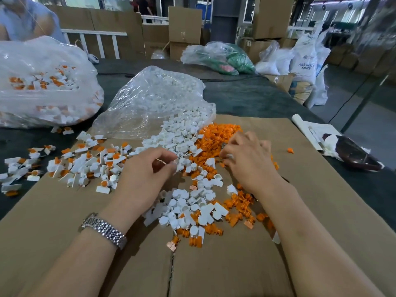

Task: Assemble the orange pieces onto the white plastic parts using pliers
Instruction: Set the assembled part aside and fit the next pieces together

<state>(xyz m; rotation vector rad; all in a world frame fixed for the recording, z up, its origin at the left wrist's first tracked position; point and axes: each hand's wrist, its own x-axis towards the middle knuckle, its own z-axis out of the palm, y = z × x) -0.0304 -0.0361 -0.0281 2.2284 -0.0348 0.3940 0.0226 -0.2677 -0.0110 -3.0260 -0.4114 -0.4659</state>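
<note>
Loose white plastic parts [182, 139] spill from a clear bag [150, 101] onto a cardboard sheet [225, 266]. Beside them on the right lies a heap of orange pieces [216, 136]. A mixed pile of white and orange pieces [192, 209] sits between my forearms. My left hand [145, 174] has curled fingers, and its fingertips pinch a small white part at the edge of the white heap. My right hand [250, 161] is curled over the orange heap and grips pliers [223, 145], which are mostly hidden; only a bit of metal shows by the fingers.
Assembled white-and-orange pieces [85, 166] are scattered left of my left hand. A large bag of assembled pieces [42, 86] lies at far left. A paper roll and a dark dish [355, 156] sit at the right edge. Another person [25, 20] is at back left.
</note>
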